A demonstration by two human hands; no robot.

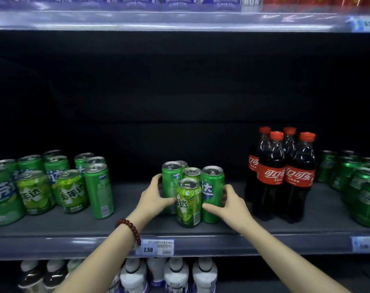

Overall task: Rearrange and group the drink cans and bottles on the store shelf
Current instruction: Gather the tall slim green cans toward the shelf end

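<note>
Mid-shelf (120,227), head view: left hand (153,196) and right hand (229,205) cupped a cluster of cans (189,205) from both sides, fingers curved against the outer walls. Cans looked rigid, smooth, probably slippery; best squeezed low, slid together.

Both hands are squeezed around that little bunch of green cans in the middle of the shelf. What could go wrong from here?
1. The left hand and right hand only press the sides of the green can cluster; the back cans might tip or get left behind if it slides.
2. The front lime-green can stands near the shelf edge and might fall off.
3. A sweep right might bump the cola bottles.
</note>
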